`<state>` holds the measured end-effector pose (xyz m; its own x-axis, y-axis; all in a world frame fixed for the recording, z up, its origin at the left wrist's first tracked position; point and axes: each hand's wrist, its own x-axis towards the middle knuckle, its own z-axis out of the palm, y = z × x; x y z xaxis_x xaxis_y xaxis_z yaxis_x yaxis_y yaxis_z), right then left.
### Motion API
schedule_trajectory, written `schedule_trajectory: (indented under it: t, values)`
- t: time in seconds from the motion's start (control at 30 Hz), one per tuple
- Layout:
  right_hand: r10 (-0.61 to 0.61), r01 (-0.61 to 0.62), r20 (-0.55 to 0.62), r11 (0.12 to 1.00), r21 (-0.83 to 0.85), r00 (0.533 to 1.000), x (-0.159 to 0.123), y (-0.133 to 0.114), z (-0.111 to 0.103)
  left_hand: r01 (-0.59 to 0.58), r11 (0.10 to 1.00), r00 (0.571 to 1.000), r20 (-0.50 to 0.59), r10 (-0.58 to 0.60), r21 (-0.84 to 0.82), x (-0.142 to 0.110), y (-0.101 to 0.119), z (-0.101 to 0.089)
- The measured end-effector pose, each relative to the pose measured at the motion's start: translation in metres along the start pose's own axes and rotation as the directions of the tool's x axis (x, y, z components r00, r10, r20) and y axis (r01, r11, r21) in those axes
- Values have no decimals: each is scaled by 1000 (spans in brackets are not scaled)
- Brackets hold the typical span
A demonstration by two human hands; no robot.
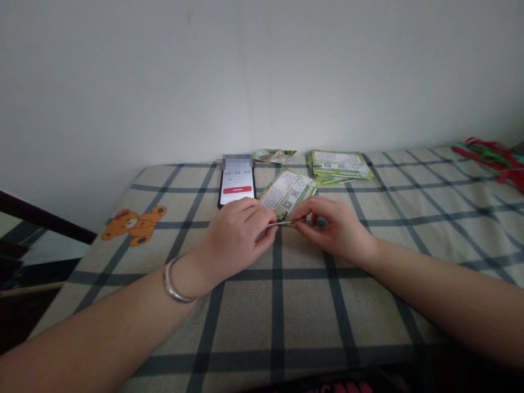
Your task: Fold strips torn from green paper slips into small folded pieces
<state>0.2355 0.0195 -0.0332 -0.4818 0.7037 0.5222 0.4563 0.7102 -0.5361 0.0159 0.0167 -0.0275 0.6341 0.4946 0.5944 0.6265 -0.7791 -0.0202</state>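
Note:
My left hand [237, 234] and my right hand [331, 226] meet over the checked cloth [286, 305], both pinching one green and white printed card [289, 194] at its near edge. The card tilts up and away from me, its printed face with QR codes showing. My left wrist wears a silver bangle [174, 284]. Fingers of both hands are curled tight on the card's edge.
A phone [236, 183] with a running timer and a red button lies just beyond my left hand. A stack of similar green cards [339, 164] sits at the back, a small crumpled wrapper [273, 156] beside it. Red and green strips [495, 158] lie far right. A bear print [133, 224] marks the cloth's left.

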Motion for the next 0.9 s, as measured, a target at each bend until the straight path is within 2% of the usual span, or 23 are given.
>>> schedule_trajectory:
  t: [0.17,0.3,0.4,0.5,0.57,0.63,0.77,0.9]
  values:
    - [45,-45,-3,999,13,999,1,0,1,-45,999,999,19,46,-17,-1,2,0]
    - [53,-53,2,996,70,999,2,-1,1,-44,999,998,-43,43,-25,-2,3,-1]
    - [39,-38,-9,996,83,999,2,-1,2,4,995,997,-71,-11,-99,-4,5,0]
    - [67,-57,-79,991,122,995,0,0,4,112,959,991,-46,-128,-260,-5,7,0]
    - [85,-66,-141,989,133,986,-1,0,5,203,902,977,12,-215,-382,-6,8,1]
    - [48,-35,-183,996,77,982,-2,1,4,292,824,954,88,-287,-485,-6,10,1]
    - [-141,131,-141,988,-78,980,-1,-2,-1,422,588,900,239,-366,-690,-5,11,3]
    - [-229,206,-111,960,-189,967,1,-4,-6,446,385,878,310,-366,-808,-3,11,4]
